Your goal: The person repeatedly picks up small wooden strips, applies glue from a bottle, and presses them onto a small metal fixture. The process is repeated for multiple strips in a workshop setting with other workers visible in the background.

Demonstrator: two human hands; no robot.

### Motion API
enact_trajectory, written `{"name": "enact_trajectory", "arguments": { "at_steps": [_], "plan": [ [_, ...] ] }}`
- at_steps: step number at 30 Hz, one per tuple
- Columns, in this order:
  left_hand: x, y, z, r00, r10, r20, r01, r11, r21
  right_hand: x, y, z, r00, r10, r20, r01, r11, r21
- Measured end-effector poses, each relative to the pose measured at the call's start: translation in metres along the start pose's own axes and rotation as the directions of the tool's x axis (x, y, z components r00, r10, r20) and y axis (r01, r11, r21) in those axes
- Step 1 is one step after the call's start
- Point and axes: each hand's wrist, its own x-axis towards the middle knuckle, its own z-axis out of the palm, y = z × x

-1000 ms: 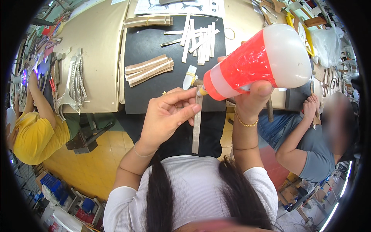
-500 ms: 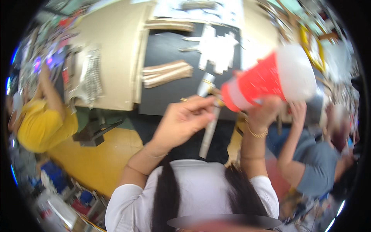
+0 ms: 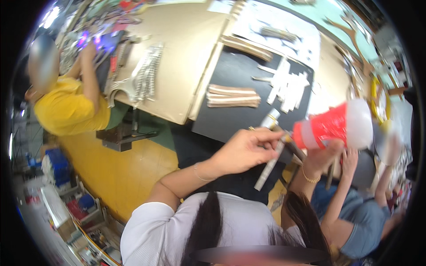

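My left hand pinches a thin pale strip between thumb and fingertips; the strip slants down toward my body. In my right hand is a translucent plastic bottle with a red wrapping around its narrower part. It lies tipped on its side, narrow end toward the left. That end is right beside my left fingertips and the strip's upper end; whether they touch I cannot tell. Just beyond the left hand, a pale piece with a yellowish band lies at the black board's near edge.
On the black board lie a stack of brown-and-white strips and several white strips. A person in yellow works at the left. Close on my right sits another person in blue-grey. A beige tabletop extends left.
The view has turned, so the table, hands and bottle appear farther right and the board tilted. My hands still hold the strip and the bottle close together.
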Motion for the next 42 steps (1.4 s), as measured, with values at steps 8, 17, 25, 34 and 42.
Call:
{"name": "enact_trajectory", "arguments": {
  "at_steps": [8,17,25,34,42],
  "plan": [
    [-0.003,-0.002,0.003,0.996,-0.042,-0.08,0.025,0.978,-0.206,0.001,-0.004,0.009,0.991,0.137,0.009,-0.136,0.975,0.177],
    [-0.003,0.0,0.004,0.994,-0.074,-0.085,0.054,0.976,-0.212,0.021,-0.014,0.008,0.997,-0.078,0.022,0.076,0.992,0.104],
    [-0.001,0.001,0.006,0.992,-0.087,-0.087,0.068,0.976,-0.208,0.011,-0.02,0.01,0.993,0.057,0.105,-0.069,0.99,0.119],
    [-0.002,0.003,0.006,0.989,-0.13,-0.066,0.108,0.957,-0.271,0.012,-0.013,0.014,0.952,0.299,0.058,-0.301,0.892,0.337],
    [-0.001,-0.001,0.004,0.982,-0.187,-0.01,0.168,0.904,-0.393,0.018,-0.008,0.002,0.997,-0.015,0.078,0.013,1.0,0.023]
  ]
}}
